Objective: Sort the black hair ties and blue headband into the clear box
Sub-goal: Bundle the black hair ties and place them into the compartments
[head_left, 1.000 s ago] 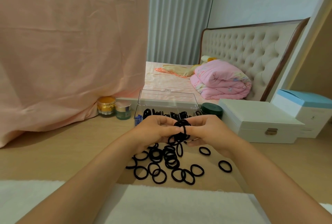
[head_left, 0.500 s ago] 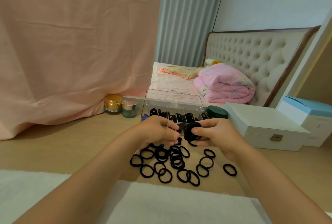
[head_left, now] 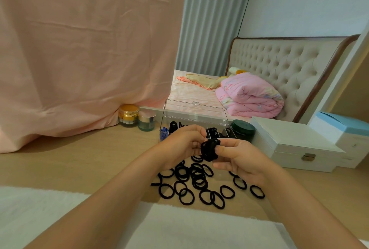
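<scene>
The dangling loops of a second ago are now a tight bundle of black hair ties (head_left: 209,149) pinched in the right hand (head_left: 241,160), the left hand (head_left: 179,144) close alongside, its grip unclear, above the loose pile (head_left: 196,180), likely ready for the clear box (head_left: 193,113) at the table (head_left: 89,158)'s far edge.

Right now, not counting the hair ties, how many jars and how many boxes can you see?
Jars: 3 (gold-lidded jar, pale green jar, dark green jar)
Boxes: 3 (clear box, white box, blue-lidded box)
Total: 6
</scene>
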